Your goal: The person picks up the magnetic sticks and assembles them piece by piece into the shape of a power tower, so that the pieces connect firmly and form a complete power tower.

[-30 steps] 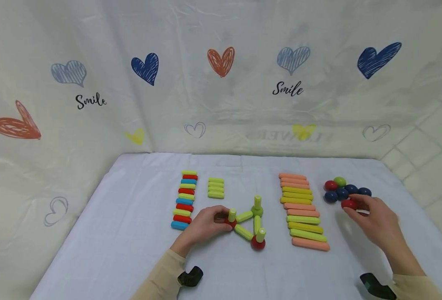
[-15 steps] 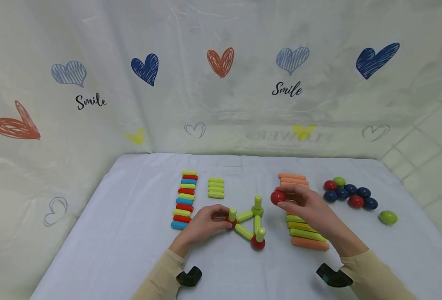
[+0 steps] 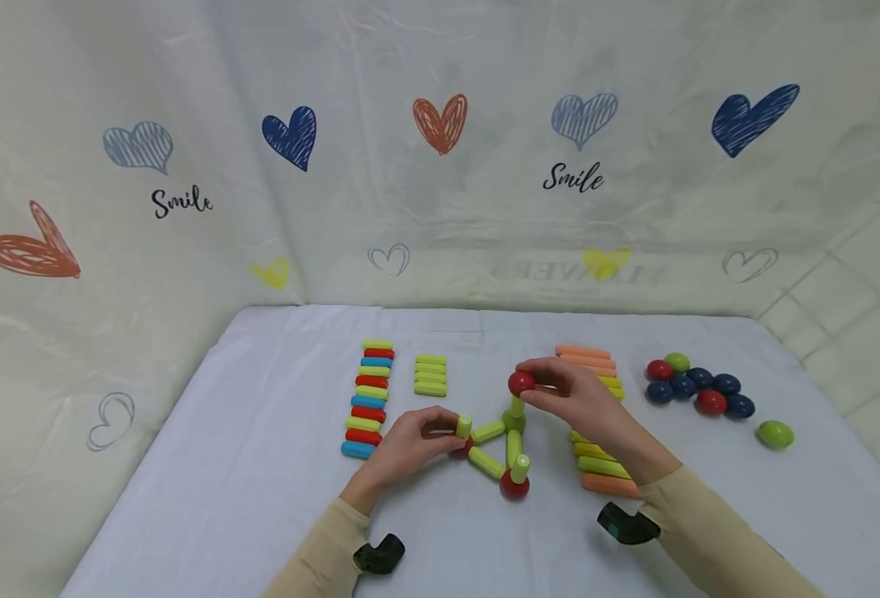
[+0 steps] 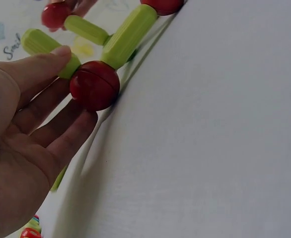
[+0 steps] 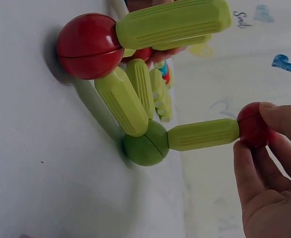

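Note:
A triangle frame of yellow-green rods (image 3: 488,463) lies mid-table, with ball joints at its corners and a short rod standing up from each. At the left corner, my left hand (image 3: 403,448) holds the red ball (image 4: 95,85), with its thumb against the upright rod (image 4: 41,45). My right hand (image 3: 585,405) pinches another red ball (image 5: 254,125) between thumb and fingers. That ball touches the top of the rod (image 5: 203,135) standing on the green ball (image 5: 146,144) at the far corner. A red ball (image 3: 515,485) forms the near corner.
Left of the frame lie a column of red, blue and green short rods (image 3: 369,401) and several green rods (image 3: 430,375). Longer orange, yellow and green rods (image 3: 608,485) lie partly under my right arm. Loose balls (image 3: 699,379) cluster at the right; a green ball (image 3: 774,434) sits apart.
My right hand has picked a red ball from the right-hand cluster and carried it left onto the far upright rod. The left hand stays at the left corner.

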`<state>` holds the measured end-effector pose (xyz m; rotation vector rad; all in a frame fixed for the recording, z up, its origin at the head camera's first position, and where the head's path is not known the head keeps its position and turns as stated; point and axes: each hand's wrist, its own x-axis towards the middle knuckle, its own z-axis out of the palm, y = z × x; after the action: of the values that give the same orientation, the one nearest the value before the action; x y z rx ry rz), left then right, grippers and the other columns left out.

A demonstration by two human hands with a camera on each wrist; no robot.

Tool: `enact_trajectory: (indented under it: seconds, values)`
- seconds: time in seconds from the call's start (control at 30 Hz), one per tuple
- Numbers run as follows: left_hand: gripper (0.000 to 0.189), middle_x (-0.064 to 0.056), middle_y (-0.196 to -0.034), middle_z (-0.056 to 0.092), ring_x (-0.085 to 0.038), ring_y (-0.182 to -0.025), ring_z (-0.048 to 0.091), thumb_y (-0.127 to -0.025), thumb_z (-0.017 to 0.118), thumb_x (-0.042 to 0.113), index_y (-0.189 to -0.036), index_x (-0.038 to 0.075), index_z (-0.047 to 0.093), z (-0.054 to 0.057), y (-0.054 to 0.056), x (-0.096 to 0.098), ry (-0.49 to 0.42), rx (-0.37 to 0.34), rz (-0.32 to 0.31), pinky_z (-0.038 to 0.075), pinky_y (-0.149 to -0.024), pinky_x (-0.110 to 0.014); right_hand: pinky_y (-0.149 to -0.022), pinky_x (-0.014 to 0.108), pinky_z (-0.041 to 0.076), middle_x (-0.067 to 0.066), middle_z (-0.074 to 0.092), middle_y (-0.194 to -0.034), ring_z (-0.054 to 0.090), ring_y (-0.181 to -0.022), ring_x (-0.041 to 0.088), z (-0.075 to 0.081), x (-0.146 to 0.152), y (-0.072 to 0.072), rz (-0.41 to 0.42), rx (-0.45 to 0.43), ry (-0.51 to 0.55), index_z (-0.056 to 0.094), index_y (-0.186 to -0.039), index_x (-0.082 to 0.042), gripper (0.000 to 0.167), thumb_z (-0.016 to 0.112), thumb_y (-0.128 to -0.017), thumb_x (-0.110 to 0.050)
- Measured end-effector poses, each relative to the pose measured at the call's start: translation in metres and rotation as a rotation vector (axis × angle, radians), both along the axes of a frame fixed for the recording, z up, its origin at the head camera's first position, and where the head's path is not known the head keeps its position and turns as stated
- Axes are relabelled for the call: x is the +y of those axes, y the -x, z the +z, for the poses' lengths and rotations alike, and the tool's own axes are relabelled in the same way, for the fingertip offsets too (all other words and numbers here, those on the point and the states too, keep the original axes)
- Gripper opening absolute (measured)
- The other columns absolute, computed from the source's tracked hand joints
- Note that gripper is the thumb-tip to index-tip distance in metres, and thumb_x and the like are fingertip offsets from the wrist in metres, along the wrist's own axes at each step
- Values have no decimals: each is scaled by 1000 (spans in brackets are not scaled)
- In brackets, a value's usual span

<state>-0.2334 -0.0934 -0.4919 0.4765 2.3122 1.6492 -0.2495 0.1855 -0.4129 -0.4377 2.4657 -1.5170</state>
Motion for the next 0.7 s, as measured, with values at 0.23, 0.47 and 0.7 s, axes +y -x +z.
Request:
enact_trajectory:
  seconds: [0.23, 0.47, 0.7]
  values:
    - [23, 5, -106, 68, -14, -103, 65, -90, 72, 27, -111, 17, 69, 1, -2, -1, 21, 9, 1, 53, -89, -28, -91, 32, 53, 7, 60, -127, 56, -121, 28, -2, 2, 1, 11, 12, 15, 57, -132, -11, 48, 71, -91, -32]
    - [24, 5, -106, 69, -16, -105, 65, -90, 72, 24, -113, 18, 68, 0, -2, -3, 5, -9, -5, 53, -90, -30, -91, 27, 52, 8, 56, -133, 55, -121, 27, -2, 21, -2, -55, -2, 34, 55, -134, -12, 50, 67, -92, -36]
    - [24, 6, -107, 68, -15, -106, 65, -90, 72, 24, -114, 19, 68, 1, -3, -1, 9, -28, 7, 53, -90, -30, -103, 44, 43, 14, 48, -142, 45, -128, 32, 0, 83, -1, -304, 10, -93, 43, -145, -10, 64, 53, -96, -52]
